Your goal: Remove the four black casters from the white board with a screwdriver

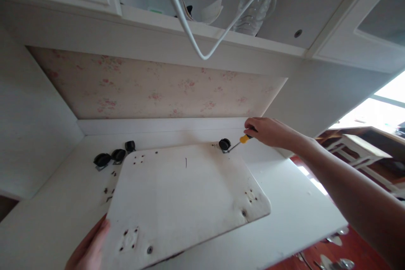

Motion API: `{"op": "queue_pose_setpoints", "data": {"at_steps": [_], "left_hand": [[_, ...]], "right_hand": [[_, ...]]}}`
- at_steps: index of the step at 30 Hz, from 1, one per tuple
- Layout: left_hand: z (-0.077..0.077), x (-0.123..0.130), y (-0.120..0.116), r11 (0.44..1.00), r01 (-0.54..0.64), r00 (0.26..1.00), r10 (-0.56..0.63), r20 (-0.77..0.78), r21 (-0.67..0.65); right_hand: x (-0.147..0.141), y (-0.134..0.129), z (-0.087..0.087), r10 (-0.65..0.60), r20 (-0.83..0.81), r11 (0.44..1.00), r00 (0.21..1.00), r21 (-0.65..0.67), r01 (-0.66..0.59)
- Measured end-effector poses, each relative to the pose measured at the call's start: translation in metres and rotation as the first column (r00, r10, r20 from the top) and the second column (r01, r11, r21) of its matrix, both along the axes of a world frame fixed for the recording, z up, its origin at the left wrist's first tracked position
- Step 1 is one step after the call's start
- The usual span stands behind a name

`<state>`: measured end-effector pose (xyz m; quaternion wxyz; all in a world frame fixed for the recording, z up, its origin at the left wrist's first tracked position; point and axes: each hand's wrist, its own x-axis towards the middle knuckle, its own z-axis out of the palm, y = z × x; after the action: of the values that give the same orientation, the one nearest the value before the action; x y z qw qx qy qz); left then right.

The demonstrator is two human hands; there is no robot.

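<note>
A white board (183, 194) with rounded corners lies on the white desk. Groups of screw holes mark three of its corners. At its far right corner stands a black caster wheel (225, 144) on a metal plate. My right hand (257, 128) is closed round the yellow and black handle of a screwdriver (244, 139), whose shaft reaches down to the caster's plate. At the near left, my left hand (91, 242) grips the board's edge, its lower fingers hidden. Several loose screws (109, 192) and three more casters (118, 155) lie beyond the board's left side.
Overhead, a white cable (202, 55) hangs in a loop before an open shelf (205, 27) holding a clear plastic bottle (253, 8). Flowered wallpaper (155, 86) backs the desk. Side panels close in the left and right. Past the desk's right edge show a reddish floor and white furniture (367, 147).
</note>
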<state>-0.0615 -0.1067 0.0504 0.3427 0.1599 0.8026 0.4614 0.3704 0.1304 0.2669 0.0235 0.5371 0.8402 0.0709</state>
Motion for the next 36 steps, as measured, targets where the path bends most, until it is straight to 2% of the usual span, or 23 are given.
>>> {"op": "queue_pose_setpoints", "data": {"at_steps": [4, 8, 10, 11, 14, 16, 18, 21, 23, 27, 29, 30, 32, 34, 36], "left_hand": [[0.022, 0.011, 0.007, 0.996, -0.027, 0.99, 0.038, 0.134, -0.086], [0.035, 0.015, 0.009, 0.993, -0.055, 0.97, 0.077, 0.231, -0.101], [0.035, 0.015, 0.009, 0.993, -0.053, 0.974, 0.074, 0.216, -0.101], [0.034, 0.014, 0.009, 0.993, -0.053, 0.974, 0.074, 0.212, -0.101], [0.031, 0.013, 0.009, 0.995, -0.07, 0.968, 0.085, 0.236, -0.072], [0.029, 0.012, 0.008, 0.997, -0.069, 0.964, 0.077, 0.253, -0.04], [0.027, 0.011, 0.007, 0.998, -0.058, 0.965, 0.064, 0.255, -0.03], [0.026, 0.01, 0.007, 0.998, -0.023, 0.969, 0.035, 0.244, -0.053], [0.026, 0.009, 0.006, 0.998, -0.012, 0.97, 0.027, 0.241, -0.061], [0.024, 0.008, 0.006, 0.998, -0.03, 0.966, 0.043, 0.255, -0.053], [0.023, 0.007, 0.005, 0.998, -0.008, 0.972, 0.022, 0.233, -0.06], [0.023, 0.007, 0.005, 0.998, 0.005, 0.975, 0.009, 0.222, -0.06], [0.024, 0.007, 0.004, 0.998, 0.024, 0.977, -0.011, 0.213, -0.059], [0.026, 0.007, 0.004, 0.997, 0.019, 0.975, -0.003, 0.224, -0.07], [0.026, 0.008, 0.005, 0.997, 0.01, 0.971, 0.009, 0.24, -0.077]], "right_hand": [[-0.007, -0.003, 0.006, 0.106, -0.062, 0.992, 0.992, -0.067, -0.11], [-0.006, 0.0, -0.001, -0.02, -0.033, 0.998, 0.999, 0.061, 0.022], [-0.006, 0.0, -0.004, -0.073, -0.015, 0.991, 0.997, 0.111, 0.074], [-0.007, -0.001, -0.005, -0.057, -0.01, 0.993, 0.998, 0.106, 0.058], [-0.012, -0.009, -0.003, 0.085, -0.046, 0.996, 0.995, 0.025, -0.084], [-0.016, -0.014, -0.001, 0.136, -0.073, 0.99, 0.988, -0.024, -0.138], [-0.019, -0.016, -0.001, 0.093, -0.051, 0.996, 0.994, -0.009, -0.093], [-0.02, -0.013, -0.004, -0.079, -0.012, 0.993, 0.997, 0.09, 0.079], [-0.019, -0.01, -0.006, -0.114, 0.0, 0.987, 0.993, 0.115, 0.113], [-0.018, -0.011, -0.004, 0.103, -0.052, 0.995, 0.993, 0.009, -0.102], [-0.019, -0.013, -0.002, 0.149, -0.08, 0.988, 0.986, -0.035, -0.152], [-0.019, -0.013, -0.002, 0.118, -0.072, 0.992, 0.99, -0.028, -0.12], [-0.018, -0.011, -0.003, -0.024, -0.03, 0.999, 0.999, 0.032, 0.025], [-0.017, -0.008, -0.004, -0.131, 0.011, 0.987, 0.991, 0.092, 0.13], [-0.015, -0.007, -0.004, -0.071, 0.016, 0.995, 0.997, 0.072, 0.07]]}}
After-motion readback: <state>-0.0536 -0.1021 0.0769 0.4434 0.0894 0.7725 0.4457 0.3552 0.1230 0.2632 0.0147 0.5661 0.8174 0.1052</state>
